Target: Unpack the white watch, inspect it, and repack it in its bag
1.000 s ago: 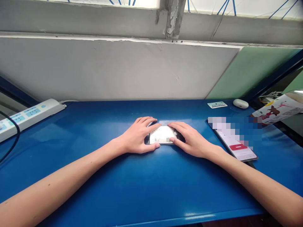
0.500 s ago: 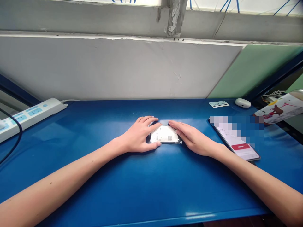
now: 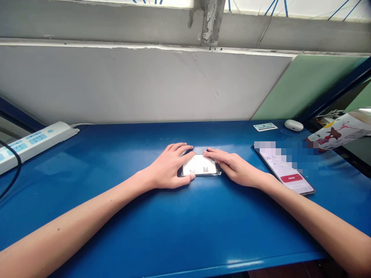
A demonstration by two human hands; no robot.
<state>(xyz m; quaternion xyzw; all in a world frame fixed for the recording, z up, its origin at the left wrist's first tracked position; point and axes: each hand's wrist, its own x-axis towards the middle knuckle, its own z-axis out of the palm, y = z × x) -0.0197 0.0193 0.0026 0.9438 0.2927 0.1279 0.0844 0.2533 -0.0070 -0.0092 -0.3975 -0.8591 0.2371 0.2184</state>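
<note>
So, treating the small packet as the middle of the dial, with the wall at 12 o'clock, it's lying flat on the blue desk with a hand at either end. It's got a white face in clear shiny wrap, plus a dark square code around its own 4 o'clock. Left hand sits at 9, pinching that end: thumb along the near edge, forefinger over the far edge, other fingers fanned out. Right hand is over at 3, fingers held close together with the tips at the packet's far corner, around 1 o'clock. Its thumb is mostly hidden, so honestly can't tell if it's gripping or just resting there. The two hands aren't touching each other. Farther out at 3 is a phone with a red button showing and part of the screen blocked out by pixelation. A printed card lies at 2, with a rounded white case just beyond it, and a tilted container with pictures on it is nearer 3. Power strip's way out between 9 and 10.
</note>
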